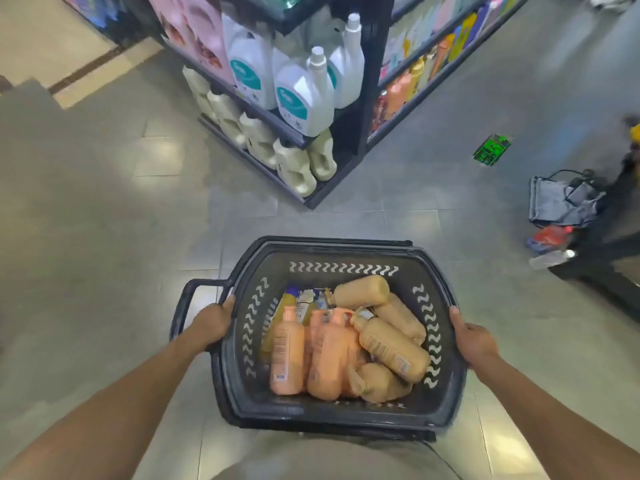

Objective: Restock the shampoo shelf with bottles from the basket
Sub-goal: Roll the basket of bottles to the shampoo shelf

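Gripping the black basket (332,245) by both sides: left hand (211,323) curled round the left rim beside the handle (187,299), right hand (474,341) curled over the right rim. Orange and tan bottles (332,355) heaped lying inside (labels too blurred to read). Well ahead, across grey floor (104,237), the stocked shelf (426,64).

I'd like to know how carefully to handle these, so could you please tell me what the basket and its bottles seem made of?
The basket looks like moulded dark plastic, matt, going by its thick rim and cut-out slots. The orange bottles and tan bottles look like opaque plastic with a soft sheen and printed labels, though blur leaves that open.
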`<state>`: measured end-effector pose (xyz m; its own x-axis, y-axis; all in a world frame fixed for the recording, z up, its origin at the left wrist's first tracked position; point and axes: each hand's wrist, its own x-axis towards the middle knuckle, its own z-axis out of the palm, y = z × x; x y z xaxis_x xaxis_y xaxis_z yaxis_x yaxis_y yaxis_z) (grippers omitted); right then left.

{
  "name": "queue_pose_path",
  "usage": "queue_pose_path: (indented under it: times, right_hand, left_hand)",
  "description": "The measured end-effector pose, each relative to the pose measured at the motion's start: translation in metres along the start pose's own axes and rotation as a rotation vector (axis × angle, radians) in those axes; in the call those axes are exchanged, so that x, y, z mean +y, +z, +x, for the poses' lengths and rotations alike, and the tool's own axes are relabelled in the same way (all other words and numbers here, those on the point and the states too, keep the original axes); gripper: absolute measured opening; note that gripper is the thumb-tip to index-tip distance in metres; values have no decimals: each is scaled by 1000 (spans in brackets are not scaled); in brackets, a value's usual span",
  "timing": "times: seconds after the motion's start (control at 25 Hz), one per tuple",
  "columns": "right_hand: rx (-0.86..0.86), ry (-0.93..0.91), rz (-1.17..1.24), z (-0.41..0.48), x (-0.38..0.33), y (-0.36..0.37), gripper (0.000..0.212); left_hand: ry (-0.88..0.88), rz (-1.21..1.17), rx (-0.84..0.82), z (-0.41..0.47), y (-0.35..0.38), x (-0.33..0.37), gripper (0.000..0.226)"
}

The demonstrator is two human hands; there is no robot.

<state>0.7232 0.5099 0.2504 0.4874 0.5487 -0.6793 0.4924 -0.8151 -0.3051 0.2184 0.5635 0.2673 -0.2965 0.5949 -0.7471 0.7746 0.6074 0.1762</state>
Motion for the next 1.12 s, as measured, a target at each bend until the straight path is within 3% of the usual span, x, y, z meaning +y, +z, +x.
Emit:
queue_pose_path:
  times: [0.24, 0.52, 0.76, 0.92, 1.12]
  right_hand:
    - [46, 91, 64, 57, 39, -98, 80]
    - [137, 213, 159, 139, 30, -190, 82]
    - [177, 263, 147, 223, -32, -263, 82]
    - [184, 140, 84, 298, -101, -311, 85]
    - [59, 6, -118, 393, -194, -344, 101]
  left_hand:
    - [101, 78, -36, 12, 20, 161, 66]
    - [220, 93, -89, 67, 25, 334, 79]
    - [197, 57, -120, 117, 14, 440, 77]
    - [128, -56, -80, 137, 2, 480, 77]
    - [-26, -222, -36, 155, -2, 507, 67]
